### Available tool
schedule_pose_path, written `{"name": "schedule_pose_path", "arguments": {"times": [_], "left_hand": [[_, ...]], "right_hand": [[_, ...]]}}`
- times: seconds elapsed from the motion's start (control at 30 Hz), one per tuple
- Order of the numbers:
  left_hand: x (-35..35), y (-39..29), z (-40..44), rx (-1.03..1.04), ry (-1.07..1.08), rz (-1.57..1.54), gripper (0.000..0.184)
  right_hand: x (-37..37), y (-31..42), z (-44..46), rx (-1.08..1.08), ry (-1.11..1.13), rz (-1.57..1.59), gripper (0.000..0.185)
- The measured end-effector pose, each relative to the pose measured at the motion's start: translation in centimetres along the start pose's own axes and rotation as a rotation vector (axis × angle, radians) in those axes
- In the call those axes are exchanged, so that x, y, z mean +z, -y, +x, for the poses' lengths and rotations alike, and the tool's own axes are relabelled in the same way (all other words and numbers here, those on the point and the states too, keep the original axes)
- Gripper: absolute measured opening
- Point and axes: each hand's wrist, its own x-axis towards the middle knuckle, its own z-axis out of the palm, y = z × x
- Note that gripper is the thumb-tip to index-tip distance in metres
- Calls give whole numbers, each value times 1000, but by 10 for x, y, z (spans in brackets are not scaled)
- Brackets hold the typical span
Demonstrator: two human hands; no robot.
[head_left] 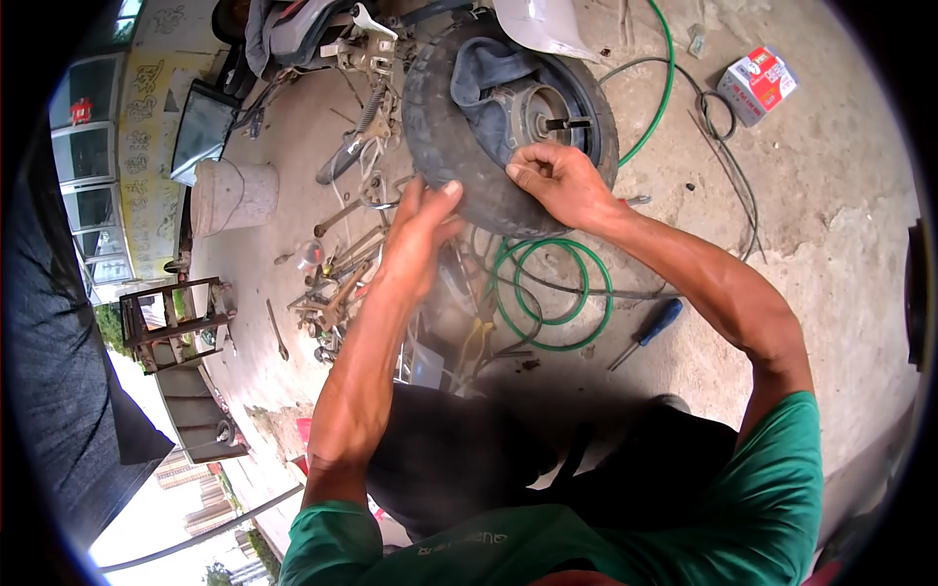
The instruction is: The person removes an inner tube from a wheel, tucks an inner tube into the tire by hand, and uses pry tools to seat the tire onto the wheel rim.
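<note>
A black wheel with a knobbly tyre (445,137) lies in front of me. A grey-blue inner tube (476,73) bulges out between the tyre and the hub (535,112). My right hand (559,183) is at the tyre's near edge, thumb and fingers closed in a pinch beside the tube. What lies between those fingertips is hidden. At the lower left side of the tyre is my left hand (422,227), slightly blurred, its thumb raised apart from the fingers. It is at or very close to the rubber; I cannot tell whether it touches.
Scattered wrenches and tools (337,283) lie left of the wheel. A green hose (611,308) coils below it, near a blue-handled screwdriver (660,324). A red-and-white box (759,85) stands at upper right, a bucket (234,195) at left. A white curved panel (547,24) overlaps the wheel's top.
</note>
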Motion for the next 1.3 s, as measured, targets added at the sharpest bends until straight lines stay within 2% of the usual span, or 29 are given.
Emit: {"name": "schedule_pose_path", "arguments": {"times": [0.1, 0.2, 0.3, 0.33, 0.43, 0.47, 0.57, 0.77, 0.87, 0.97, 1.07, 1.17, 1.27, 1.3], "left_hand": [[-1, -5, 2, 0, 16, 1, 61], [-4, -3, 3, -30, 22, 32, 60], [-4, -4, 3, -23, 14, 28, 60], [-3, -3, 3, -21, 13, 21, 60], [2, -3, 1, -8, -7, 11, 60], [1, -2, 2, -11, -6, 9, 60], [-1, -1, 5, -13, 1, -10, 60], [-11, 3, 12, -31, -5, 17, 60], [-4, -1, 8, -25, -24, 39, 61], [1, -3, 5, 0, -29, 33, 62], [-2, -1, 5, 19, -19, 15, 63], [-9, 6, 9, 27, 1, 3, 63], [-6, 1, 7, 39, 5, 29, 63], [-4, 0, 6, 38, -4, 48, 62]], "right_hand": [[-8, 2, 6, 65, 78, 8, 28], [-17, 6, 12, 144, 261, 81, 38], [-16, 15, 7, 67, 261, 1, 51], [-18, 22, 6, 90, 275, -139, 70], [-3, 37, -8, -48, 80, -435, 83], [-5, 47, -6, 32, 133, -451, 94], [-9, 49, -2, 128, 186, -375, 94], [-5, 46, 4, 147, 219, -373, 85], [-6, 38, 9, 142, 266, -341, 82], [-4, 28, 10, 40, 216, -299, 76], [-11, 47, 3, 56, 204, -446, 86], [-15, 52, -3, 67, 128, -405, 93], [-13, 39, -4, -11, 13, -268, 98], [-12, 43, -3, -10, 27, -319, 98]]}}
